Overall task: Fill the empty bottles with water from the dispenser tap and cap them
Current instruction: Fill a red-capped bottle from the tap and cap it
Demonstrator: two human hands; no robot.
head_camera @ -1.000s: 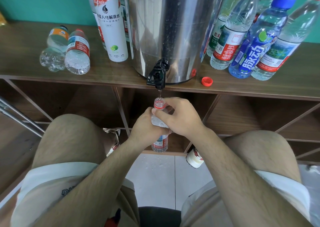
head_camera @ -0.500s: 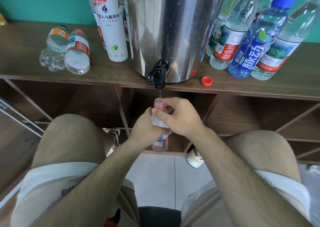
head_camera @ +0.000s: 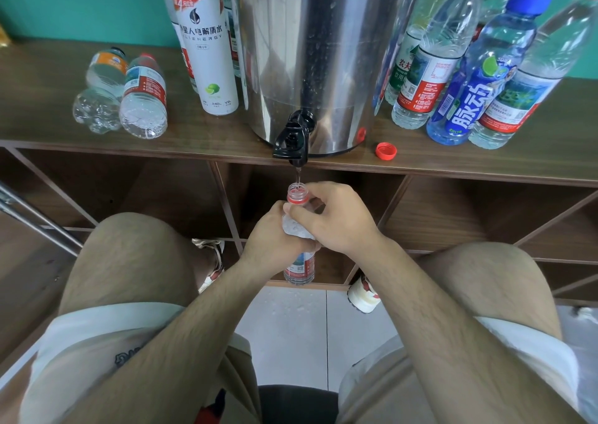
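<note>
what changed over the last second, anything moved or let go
Nothing visibly changed. The left hand and right hand still grip the clear red-labelled plastic bottle under the black dispenser tap, water still running; the red cap stays on the wooden shelf.

I note most of the bottle point(head_camera: 299, 270) is covered by the left hand point(head_camera: 275, 239) and right hand point(head_camera: 336, 219); I cannot read its fill level. The dispenser point(head_camera: 323, 51) top is cut off by the upper edge.
</note>
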